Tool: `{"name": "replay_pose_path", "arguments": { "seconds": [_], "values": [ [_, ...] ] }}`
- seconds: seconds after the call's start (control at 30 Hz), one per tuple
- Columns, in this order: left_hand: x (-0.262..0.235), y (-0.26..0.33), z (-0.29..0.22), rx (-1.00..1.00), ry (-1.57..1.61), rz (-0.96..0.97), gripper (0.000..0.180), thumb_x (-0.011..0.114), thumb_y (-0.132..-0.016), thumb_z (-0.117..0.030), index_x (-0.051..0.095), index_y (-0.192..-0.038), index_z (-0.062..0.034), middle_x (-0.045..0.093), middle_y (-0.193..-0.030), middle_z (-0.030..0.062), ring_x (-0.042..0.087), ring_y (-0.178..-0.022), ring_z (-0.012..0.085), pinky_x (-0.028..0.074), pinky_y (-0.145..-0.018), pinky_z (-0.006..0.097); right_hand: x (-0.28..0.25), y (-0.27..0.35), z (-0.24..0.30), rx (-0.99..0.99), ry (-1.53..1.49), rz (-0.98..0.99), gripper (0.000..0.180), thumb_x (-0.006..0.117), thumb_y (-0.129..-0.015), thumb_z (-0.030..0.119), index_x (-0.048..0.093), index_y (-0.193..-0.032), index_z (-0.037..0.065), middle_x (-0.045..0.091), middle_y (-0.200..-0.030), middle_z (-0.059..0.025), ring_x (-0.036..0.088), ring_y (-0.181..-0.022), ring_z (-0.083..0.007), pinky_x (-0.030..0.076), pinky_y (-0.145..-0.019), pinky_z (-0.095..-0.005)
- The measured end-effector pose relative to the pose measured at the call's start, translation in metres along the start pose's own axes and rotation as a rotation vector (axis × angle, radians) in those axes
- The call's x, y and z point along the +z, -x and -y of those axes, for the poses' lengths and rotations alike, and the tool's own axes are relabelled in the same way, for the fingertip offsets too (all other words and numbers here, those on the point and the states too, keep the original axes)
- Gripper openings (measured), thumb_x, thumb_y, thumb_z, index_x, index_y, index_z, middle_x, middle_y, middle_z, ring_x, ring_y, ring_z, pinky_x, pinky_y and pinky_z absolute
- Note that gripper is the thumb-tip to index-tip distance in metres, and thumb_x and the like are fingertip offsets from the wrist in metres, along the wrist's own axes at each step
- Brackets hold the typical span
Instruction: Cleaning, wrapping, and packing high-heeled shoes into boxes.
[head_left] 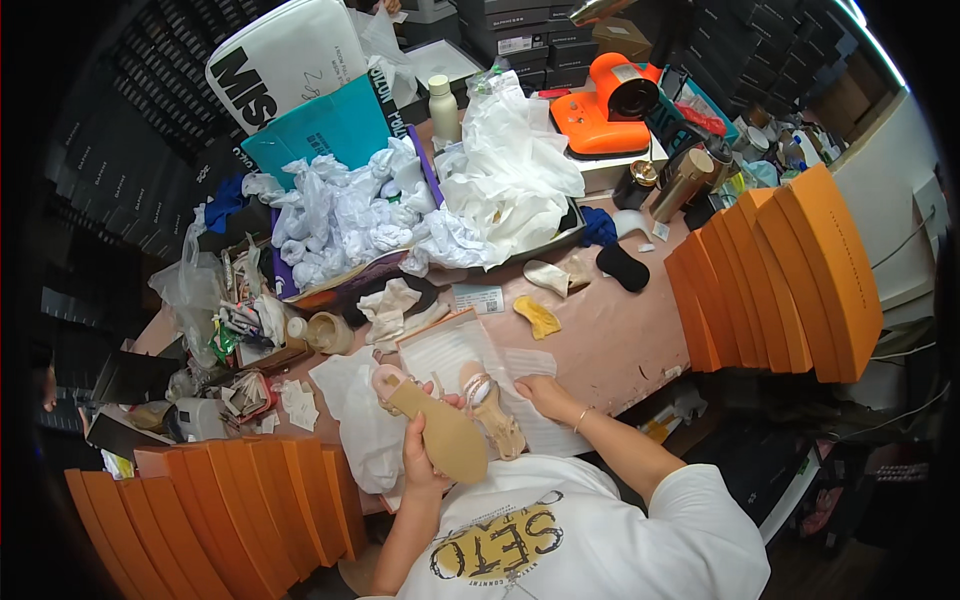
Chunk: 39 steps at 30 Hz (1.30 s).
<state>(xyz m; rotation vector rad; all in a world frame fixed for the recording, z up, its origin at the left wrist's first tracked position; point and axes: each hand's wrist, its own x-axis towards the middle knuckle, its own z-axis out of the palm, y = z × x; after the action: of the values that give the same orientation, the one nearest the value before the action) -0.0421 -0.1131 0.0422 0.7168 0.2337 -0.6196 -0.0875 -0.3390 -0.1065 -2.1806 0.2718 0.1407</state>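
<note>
My left hand (420, 450) is wrapped round a sandal (455, 440), its tan sole turned up towards me. A second sandal (495, 420), beige with a strap and some white stuffing at the heel end, lies beside it on white tissue paper (440, 352). The paper lines an open shoe box, whose orange edge shows only in part. My right hand (547, 398), a thin bracelet at its wrist, has its fingers curled at the right edge of the tissue paper and seems to pinch it. More crumpled tissue (350, 400) spreads to the left.
Stacked orange boxes stand at the right (775, 280) and lower left (220, 500). A purple bin (428, 165) of crumpled white paper sits at the back, near an orange machine (600, 125). A yellow cloth (537, 317) and a black oval pad (623, 267) lie on the pink table (630, 340).
</note>
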Motion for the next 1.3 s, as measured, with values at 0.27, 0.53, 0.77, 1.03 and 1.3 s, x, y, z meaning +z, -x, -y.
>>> {"name": "replay_pose_path", "arguments": {
  "seconds": [0.27, 0.53, 0.77, 1.03, 1.3],
  "values": [
    [0.010, -0.008, 0.007, -0.014, 0.016, -0.083, 0.049, 0.041, -0.093, -0.030, 0.033, -0.137, -0.0091, 0.054, -0.115, 0.0144, 0.051, -0.113, 0.0272, 0.043, -0.096, 0.045, -0.121, -0.105, -0.027, 0.148, 0.724, -0.276, 0.048, 0.074, -0.070, 0.031, 0.062, -0.107, 0.004, 0.049, -0.125, -0.0147, 0.033, -0.128, -0.0351, 0.023, -0.101, -0.0615],
    [0.013, -0.004, -0.003, 0.036, -0.033, 0.021, 0.058, 0.047, -0.090, -0.025, 0.025, -0.139, -0.0026, 0.055, -0.117, 0.0184, 0.052, -0.115, 0.0279, 0.043, -0.096, 0.038, -0.105, -0.112, -0.016, -0.123, 0.322, -0.325, 0.015, 0.063, -0.071, 0.010, 0.056, -0.082, 0.003, 0.060, -0.098, -0.0128, 0.054, -0.099, -0.0283, 0.039, -0.086, -0.0456],
    [-0.006, 0.013, -0.005, 0.074, -0.250, 0.194, 0.061, 0.047, -0.088, -0.022, 0.023, -0.141, -0.0047, 0.051, -0.120, 0.0193, 0.051, -0.114, 0.0265, 0.044, -0.095, 0.038, -0.104, -0.010, 0.160, -0.254, -0.207, -0.051, 0.013, 0.062, -0.076, 0.007, 0.052, -0.081, 0.002, 0.054, -0.068, -0.0056, 0.047, -0.057, -0.0108, 0.041, -0.053, -0.0260],
    [-0.045, 0.039, -0.029, -0.153, 0.182, 0.169, 0.052, 0.040, -0.092, -0.024, 0.029, -0.141, -0.0102, 0.047, -0.129, 0.0137, 0.055, -0.109, 0.0218, 0.048, -0.091, 0.036, -0.041, 0.045, 0.227, -0.457, -0.190, 0.186, 0.030, 0.072, -0.079, 0.014, 0.060, -0.103, 0.000, 0.062, -0.096, -0.0110, 0.061, -0.083, -0.0226, 0.049, -0.072, -0.0296],
    [-0.075, 0.051, -0.052, -0.191, 0.136, 0.214, 0.053, 0.041, -0.092, -0.028, 0.029, -0.141, -0.0101, 0.051, -0.124, 0.0132, 0.057, -0.104, 0.0211, 0.049, -0.089, 0.035, -0.005, 0.035, 0.252, -0.421, -0.148, 0.277, 0.020, 0.067, -0.082, 0.015, 0.055, -0.091, 0.002, 0.054, -0.104, -0.0130, 0.054, -0.091, -0.0255, 0.044, -0.076, -0.0316]
  ]
}}
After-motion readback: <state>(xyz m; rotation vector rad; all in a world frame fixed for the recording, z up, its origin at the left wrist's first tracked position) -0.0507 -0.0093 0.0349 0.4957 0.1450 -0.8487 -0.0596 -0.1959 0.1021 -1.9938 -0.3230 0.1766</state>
